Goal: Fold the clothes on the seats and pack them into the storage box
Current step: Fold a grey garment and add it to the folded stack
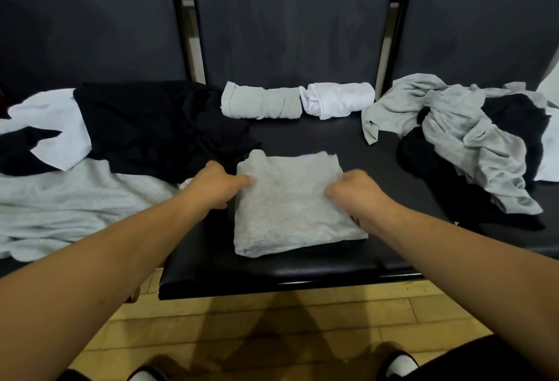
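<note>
Black seat bears one folded garment, grey roll, white roll.

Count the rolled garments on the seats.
2. A pale grey rolled cloth bundle lies far back on the middle seat; a white rolled cloth bundle sits right of it. Others may be hidden.

One wide-angle head view looks forward and down, close over the black padded seat, which fills the frame's middle. Dark grey seat backs curve across the top, probably from lens distortion, and yellowish plank floor lies along the bottom edge.
</note>
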`<state>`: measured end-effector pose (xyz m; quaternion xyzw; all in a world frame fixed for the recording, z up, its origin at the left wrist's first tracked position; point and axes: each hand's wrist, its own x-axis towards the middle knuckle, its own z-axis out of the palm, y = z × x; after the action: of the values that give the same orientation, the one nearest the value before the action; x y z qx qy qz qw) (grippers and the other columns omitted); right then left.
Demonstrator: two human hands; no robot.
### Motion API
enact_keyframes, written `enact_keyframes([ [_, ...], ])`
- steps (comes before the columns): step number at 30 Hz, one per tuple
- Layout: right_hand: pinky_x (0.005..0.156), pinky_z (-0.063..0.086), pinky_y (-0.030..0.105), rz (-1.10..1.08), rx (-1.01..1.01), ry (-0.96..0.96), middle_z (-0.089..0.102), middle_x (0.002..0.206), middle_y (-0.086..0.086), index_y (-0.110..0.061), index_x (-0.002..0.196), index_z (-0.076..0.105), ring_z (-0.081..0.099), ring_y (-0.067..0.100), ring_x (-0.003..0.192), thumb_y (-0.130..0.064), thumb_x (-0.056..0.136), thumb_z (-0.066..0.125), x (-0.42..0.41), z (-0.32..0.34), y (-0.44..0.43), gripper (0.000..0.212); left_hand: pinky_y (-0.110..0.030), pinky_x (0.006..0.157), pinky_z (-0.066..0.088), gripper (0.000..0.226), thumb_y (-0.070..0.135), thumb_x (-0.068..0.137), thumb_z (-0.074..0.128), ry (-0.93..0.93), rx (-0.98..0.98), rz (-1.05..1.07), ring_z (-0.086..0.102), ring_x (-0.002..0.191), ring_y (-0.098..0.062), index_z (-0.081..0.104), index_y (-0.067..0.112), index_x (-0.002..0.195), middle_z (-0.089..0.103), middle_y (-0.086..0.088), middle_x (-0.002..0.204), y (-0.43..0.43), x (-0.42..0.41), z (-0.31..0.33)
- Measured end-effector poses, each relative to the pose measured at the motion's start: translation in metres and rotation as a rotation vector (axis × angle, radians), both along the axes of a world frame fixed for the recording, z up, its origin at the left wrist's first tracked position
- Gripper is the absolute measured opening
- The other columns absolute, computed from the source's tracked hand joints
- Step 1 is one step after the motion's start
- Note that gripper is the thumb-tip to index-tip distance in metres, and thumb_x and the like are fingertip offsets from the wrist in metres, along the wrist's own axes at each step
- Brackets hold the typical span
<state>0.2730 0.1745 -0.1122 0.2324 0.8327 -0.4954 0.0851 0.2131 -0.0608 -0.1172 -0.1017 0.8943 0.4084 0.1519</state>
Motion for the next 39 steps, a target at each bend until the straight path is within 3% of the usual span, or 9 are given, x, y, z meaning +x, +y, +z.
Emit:
enact_keyframes([
  [9,0.051,0.036,0.025,0.209,0.33,-0.001,0.049,0.076,0.001,-0.011,0.074,0.042,0.045,0.012,0.064,-0.01,0.092,0.054,0.002,-0.013,-0.001,0.021,-0.026,0.06,0.051,0.036,0.028,0.085,0.076,-0.133,0.11,-0.081,0.066,0.089,-0.017,0.063,0.006,0.111,0.068,-0.004,0.103,0.014,0.015,0.007],
  [14,0.058,0.039,0.023,0.244,0.414,0.078,0.049,0.092,-0.001,-0.009,0.106,0.041,0.05,0.013,0.077,-0.02,0.094,0.061,-0.002,-0.014,0.005,0.025,-0.039,0.073,0.058,0.021,0.004,0.087,0.067,-0.261,0.43,0.095,0.066,0.095,-0.026,0.06,0.006,0.107,0.066,-0.011,0.109,0.018,0.027,0.015],
  [17,0.081,0.045,0.033,0.316,0.647,0.338,0.049,0.111,0.008,-0.008,0.12,0.047,0.052,0.024,0.095,-0.023,0.092,0.062,-0.001,-0.01,-0.005,0.036,-0.044,0.081,0.059,0.025,0.003,0.086,0.064,-0.247,0.54,0.15,0.067,0.097,-0.029,0.059,0.007,0.11,0.067,-0.012,0.109,0.016,0.034,0.017],
  [19,0.085,0.049,0.034,0.335,0.491,0.426,0.059,0.108,0.005,-0.013,0.114,0.056,0.058,0.021,0.094,-0.033,0.095,0.06,0.004,-0.002,-0.024,0.028,-0.046,0.088,0.058,0.028,0.004,0.085,0.064,-0.198,0.569,0.153,0.068,0.099,-0.029,0.061,0.006,0.112,0.07,-0.014,0.109,0.015,0.035,0.017],
  [22,0.092,0.055,0.037,0.307,0.027,0.155,0.073,0.096,0.003,-0.014,0.101,0.066,0.068,0.017,0.089,-0.057,0.098,0.048,0.013,0.009,-0.057,0.047,-0.048,0.095,0.055,0.029,0.007,0.084,0.066,-0.089,0.576,0.15,0.069,0.1,-0.028,0.062,0.003,0.112,0.071,-0.015,0.108,0.015,0.037,0.017],
  [27,0.098,0.056,0.042,0.13,-0.674,-0.032,0.074,0.113,0.015,-0.008,0.118,0.07,0.071,0.029,0.108,-0.065,0.09,0.057,0.007,0.012,-0.061,0.065,-0.032,0.077,0.056,0.022,0.013,0.093,0.062,-0.105,0.868,-0.042,0.069,0.083,-0.021,0.062,0.0,0.111,0.07,-0.016,0.095,0.023,0.043,0.034],
  [30,0.103,0.052,0.047,0.163,-0.743,-0.11,0.071,0.119,0.019,-0.007,0.122,0.069,0.069,0.031,0.113,-0.044,0.087,0.073,0.006,0.006,-0.055,0.052,-0.028,0.071,0.053,0.014,0.012,0.096,0.058,-0.096,0.874,-0.071,0.071,0.082,-0.024,0.062,0.002,0.106,0.071,-0.013,0.086,0.02,0.042,0.034],
  [34,0.096,0.055,0.052,0.098,-0.765,-0.181,0.07,0.117,0.025,0.004,0.125,0.063,0.07,0.039,0.107,-0.009,0.077,0.075,0.003,-0.001,-0.049,0.052,-0.026,0.067,0.05,0.008,0.014,0.095,0.059,-0.045,0.546,0.169,0.063,0.079,-0.019,0.061,0.007,0.092,0.066,-0.008,0.085,0.013,0.036,0.017],
  [39,0.102,0.049,0.054,0.116,-0.887,-0.23,0.063,0.129,0.028,0.004,0.132,0.056,0.063,0.043,0.117,-0.001,0.077,0.06,0.002,-0.002,-0.041,0.056,-0.035,0.083,0.056,0.054,0.026,0.091,0.07,-0.232,0.704,0.191,0.066,0.099,-0.025,0.049,-0.002,0.132,0.065,-0.016,0.107,0.002,0.033,0.013],
])
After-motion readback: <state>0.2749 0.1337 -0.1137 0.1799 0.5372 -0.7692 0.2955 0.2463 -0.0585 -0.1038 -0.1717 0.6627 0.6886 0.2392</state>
